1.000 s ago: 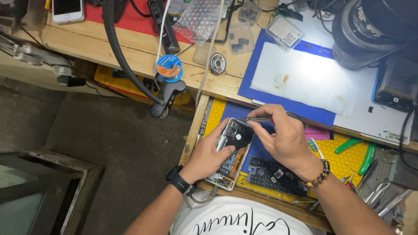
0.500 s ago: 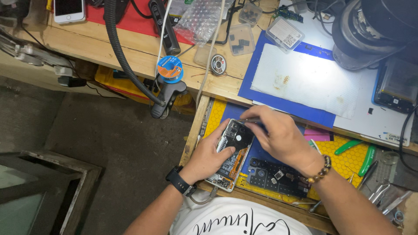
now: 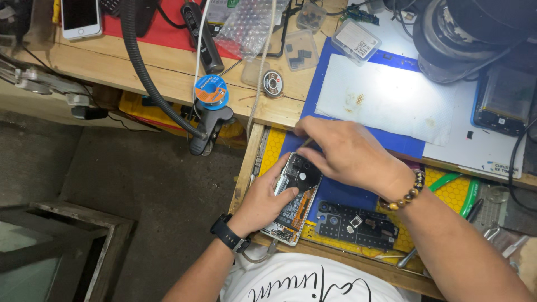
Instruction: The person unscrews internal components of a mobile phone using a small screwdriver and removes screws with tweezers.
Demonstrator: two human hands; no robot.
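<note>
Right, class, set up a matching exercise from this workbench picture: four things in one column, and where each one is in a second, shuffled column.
Things:
1. opened phone
2. white phone
3. white cloth
4. solder spool

Places:
A. on the blue mat at the back of the bench
B. far left corner of the bench top, screen up
C. on top of the black clamp at the bench edge
D. in the left hand, under the right hand

Pairs: 1-D, 2-B, 3-A, 4-C
</note>
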